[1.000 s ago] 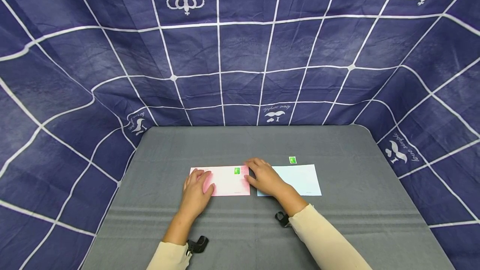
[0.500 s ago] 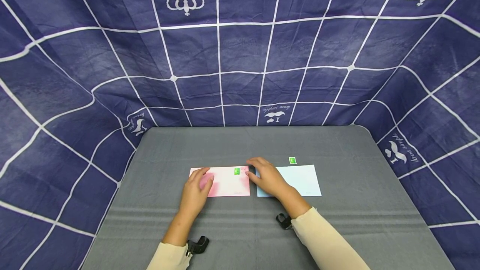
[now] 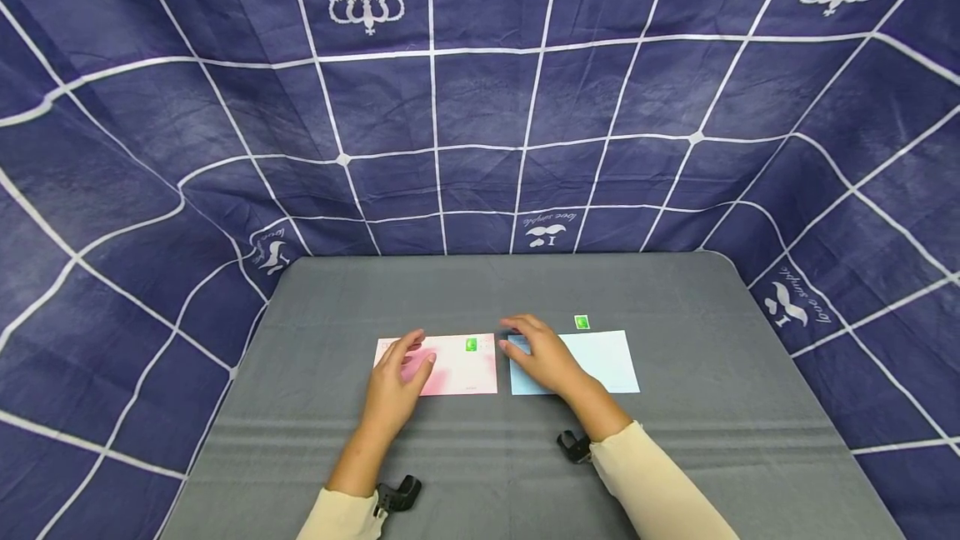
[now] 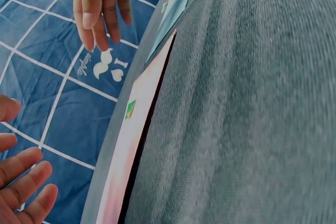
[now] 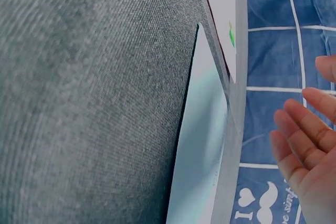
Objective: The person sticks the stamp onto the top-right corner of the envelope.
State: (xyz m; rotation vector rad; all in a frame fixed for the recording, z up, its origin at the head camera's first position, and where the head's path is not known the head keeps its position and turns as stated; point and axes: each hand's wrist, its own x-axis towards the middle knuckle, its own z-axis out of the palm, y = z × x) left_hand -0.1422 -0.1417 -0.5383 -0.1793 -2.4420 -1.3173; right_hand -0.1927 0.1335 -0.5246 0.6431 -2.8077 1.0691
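Note:
A pink and white envelope (image 3: 457,372) lies flat on the table, with a green stamp (image 3: 471,344) at its far right corner. My left hand (image 3: 393,382) hovers over that envelope's left end, fingers loosely bent and holding nothing. Beside it on the right lies a light blue envelope (image 3: 603,361). My right hand (image 3: 551,361) is above the blue envelope's left part, its fingers relaxed and parted. Both wrist views show the hands raised off the paper, with the left hand (image 4: 23,182) and the right hand (image 5: 310,140) gripping nothing.
A loose green stamp (image 3: 582,322) lies on the grey tablecloth (image 3: 510,473) just beyond the blue envelope. Blue curtain with white lines (image 3: 487,98) encloses the table at the back and both sides. Each wrist carries a small black camera (image 3: 400,493).
Both hands have lifted from the pink envelope. The right hand has drawn slightly right, away from its stamped corner. The envelopes and loose stamp stay in place.

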